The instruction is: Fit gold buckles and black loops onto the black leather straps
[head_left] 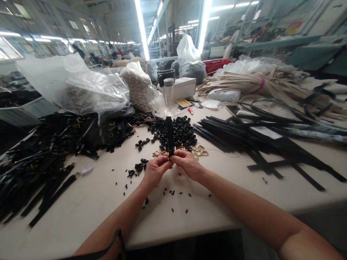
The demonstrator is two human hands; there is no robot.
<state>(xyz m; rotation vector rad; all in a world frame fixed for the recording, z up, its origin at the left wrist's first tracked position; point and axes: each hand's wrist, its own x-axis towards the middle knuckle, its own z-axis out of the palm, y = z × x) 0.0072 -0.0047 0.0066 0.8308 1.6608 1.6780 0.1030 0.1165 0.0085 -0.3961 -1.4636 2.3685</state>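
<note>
Both hands meet at the middle of the table, gripping the near end of a black strap [169, 133] that stands up away from me. My left hand [157, 169] pinches the strap's end from the left, fingers closed. From the right, my right hand [188, 164] closes thumb and fingers on the same end. A small glint of gold shows at the fingertips, too small to make out. Just beyond lie gold buckles [200, 151] and a heap of small black loops [181, 131]. Tiny black pieces [172, 192] are scattered on the table nearer me.
Black straps with gold buckles [67, 141] are piled at left. Loose black straps [225, 133] and a beige strap bundle [238, 83] lie at right. Behind stand plastic bags [94, 90], a clear bottle [168, 94] and a white box [184, 87]. The table's front edge [184, 242] is close.
</note>
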